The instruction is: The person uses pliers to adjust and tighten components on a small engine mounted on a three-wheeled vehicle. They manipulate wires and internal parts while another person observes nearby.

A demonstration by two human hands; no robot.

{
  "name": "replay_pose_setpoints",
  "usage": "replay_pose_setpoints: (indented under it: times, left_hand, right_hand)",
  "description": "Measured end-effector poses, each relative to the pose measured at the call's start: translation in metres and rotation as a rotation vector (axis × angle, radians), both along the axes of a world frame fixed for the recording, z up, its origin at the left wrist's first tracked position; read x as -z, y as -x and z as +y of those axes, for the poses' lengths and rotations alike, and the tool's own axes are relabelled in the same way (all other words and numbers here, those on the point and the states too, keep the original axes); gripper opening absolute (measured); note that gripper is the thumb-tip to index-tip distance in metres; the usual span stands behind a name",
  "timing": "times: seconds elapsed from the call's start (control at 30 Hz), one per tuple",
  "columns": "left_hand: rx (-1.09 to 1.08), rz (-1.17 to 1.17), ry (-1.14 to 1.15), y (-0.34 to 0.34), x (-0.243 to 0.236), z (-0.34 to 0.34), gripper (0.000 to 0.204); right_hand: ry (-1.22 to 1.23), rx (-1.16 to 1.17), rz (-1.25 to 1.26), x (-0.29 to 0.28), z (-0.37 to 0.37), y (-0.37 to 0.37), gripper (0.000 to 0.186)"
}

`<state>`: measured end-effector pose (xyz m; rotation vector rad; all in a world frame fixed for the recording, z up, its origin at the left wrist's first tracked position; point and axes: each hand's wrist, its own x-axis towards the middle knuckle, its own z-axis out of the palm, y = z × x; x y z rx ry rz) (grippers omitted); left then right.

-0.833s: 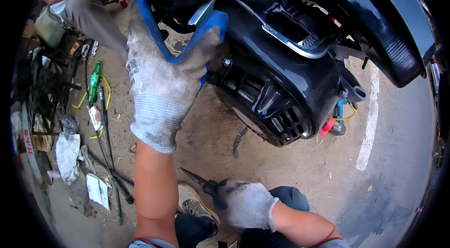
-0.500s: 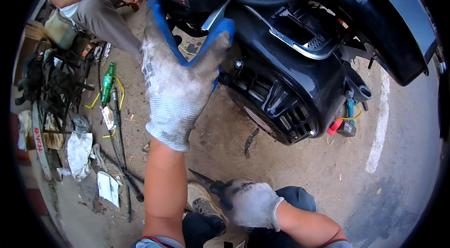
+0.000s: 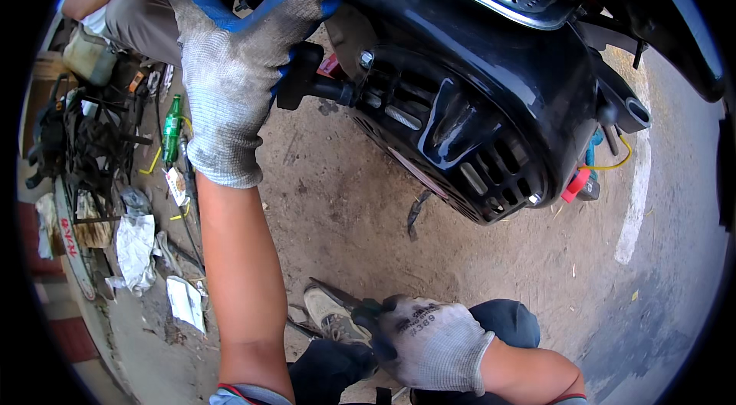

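So the left hand [image 3: 230, 91] has shifted away from the engine's bolt [image 3: 366, 59], and a lot more of the black pull handle [image 3: 300, 81] shows now. Its thumb and forefinger are spread wide at the top, but the other fingers are hidden, so can't tell if it's gripping anything. Right hand [image 3: 433, 340] is wrapped around a pointed tool [image 3: 349, 301], down low in front of the shoe [image 3: 326, 311]. Black engine [image 3: 491, 91] sits upper right, green bottle [image 3: 171, 133] off left on the ground.
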<state>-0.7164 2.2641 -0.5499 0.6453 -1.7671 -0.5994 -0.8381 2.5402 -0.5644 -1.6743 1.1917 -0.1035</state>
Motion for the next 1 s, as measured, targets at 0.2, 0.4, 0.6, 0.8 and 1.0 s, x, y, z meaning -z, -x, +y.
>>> replay_pose_setpoints:
  times: [0.2, 0.4, 0.6, 0.8, 1.0]
  left_hand:
    - [0.113, 0.018, 0.065, 0.005, -0.01, 0.0, 0.074]
    - [-0.283, -0.04, 0.455, 0.041, -0.011, 0.008, 0.11]
    - [-0.025, 0.182, 0.329, 0.028, -0.01, -0.01, 0.106]
    - [0.155, 0.223, 0.215, 0.017, -0.023, 0.003, 0.104]
    - [0.019, 0.312, 0.104, 0.018, -0.023, 0.003, 0.104]
  right_hand:
    - [-0.128, 0.056, 0.021, 0.004, -0.005, -0.002, 0.042]
    - [-0.112, 0.007, 0.061, 0.01, -0.01, -0.008, 0.043]
    - [-0.021, 0.062, 0.037, 0.015, -0.006, -0.009, 0.047]
    - [-0.185, 0.052, 0.084, 0.018, -0.009, -0.012, 0.05]
    - [-0.203, 0.047, 0.108, 0.017, -0.012, -0.01, 0.046]
